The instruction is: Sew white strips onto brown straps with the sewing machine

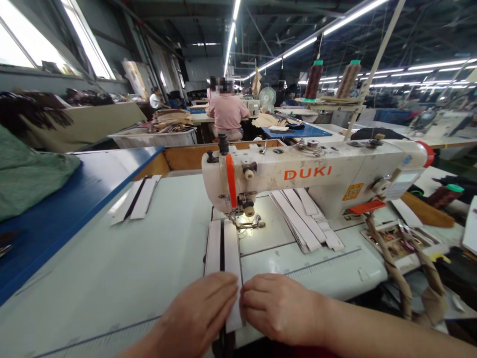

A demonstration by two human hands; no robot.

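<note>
A pair of white strips [231, 253] with a dark band between them lies lengthwise on the sewing table, its far end by the presser foot [248, 223] of the sewing machine [268, 171]. My left hand [203, 308] rests across the strips, fingers stretched out side by side, tips on the right-hand strip. At that strip's right edge, my right hand [278, 303] has its fingers curled in and closed on the edge. Its fingertips are partly hidden. The near ends of the strips run down between and under my hands.
More white strips [298, 219] lie stacked under the machine arm. Another strip pair [139, 199] is at the table's far left. A parts tray [400, 238] with scissors stands right. A blue table [112, 179] adjoins on the left. A person in pink [228, 112] sits ahead.
</note>
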